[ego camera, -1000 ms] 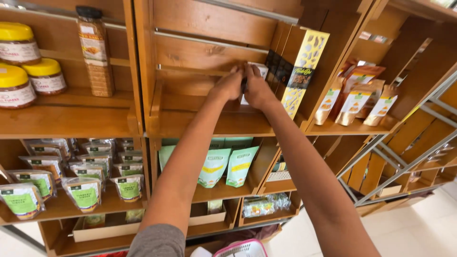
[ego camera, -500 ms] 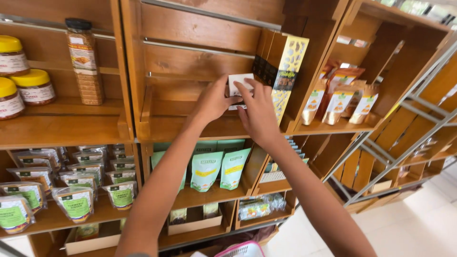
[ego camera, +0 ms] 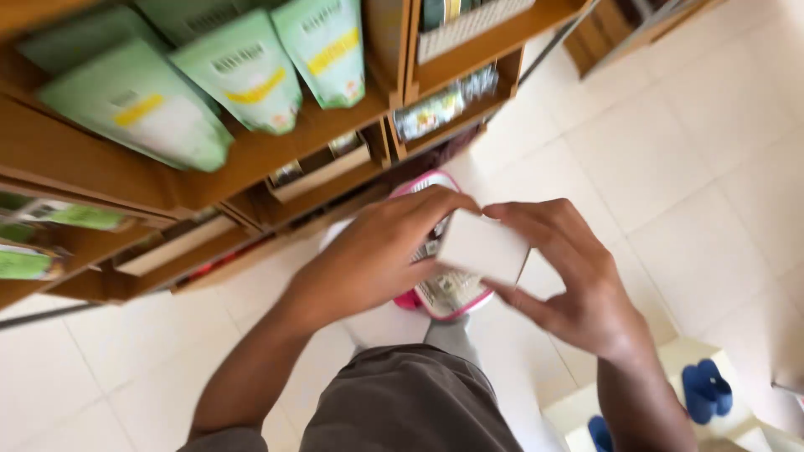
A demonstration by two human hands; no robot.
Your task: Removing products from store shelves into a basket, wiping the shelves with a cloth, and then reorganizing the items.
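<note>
Far left: wooden shelves (ego camera: 100, 180) holding pale green pouches (ego camera: 239, 71), blurred by camera motion. Lower shelf compartments with smaller packets, too blurred to tell apart.

Centre left: left hand (ego camera: 377, 251), fingers curled closed around the left end of a small white box (ego camera: 484, 245), thumb side on top. Box held at waist height in front of a grey shirt (ego camera: 402, 402), above a pink basket (ego camera: 440, 293) on the floor.

Centre right: right hand (ego camera: 569, 280), fingers half closed, tips pinching the box's right edge and lower corner. Box gripped between both hands, tilted slightly down to the right.

Box probably light cardboard, stiff at the edges but likely to dent if squeezed across the flat faces; smooth surface possibly a little slippery. Best held by the short ends or corners, as here, rather than pressed on the wide face.

Right: pale tiled floor (ego camera: 670, 134), and blue slippers (ego camera: 708, 389) at the bottom right.
</note>
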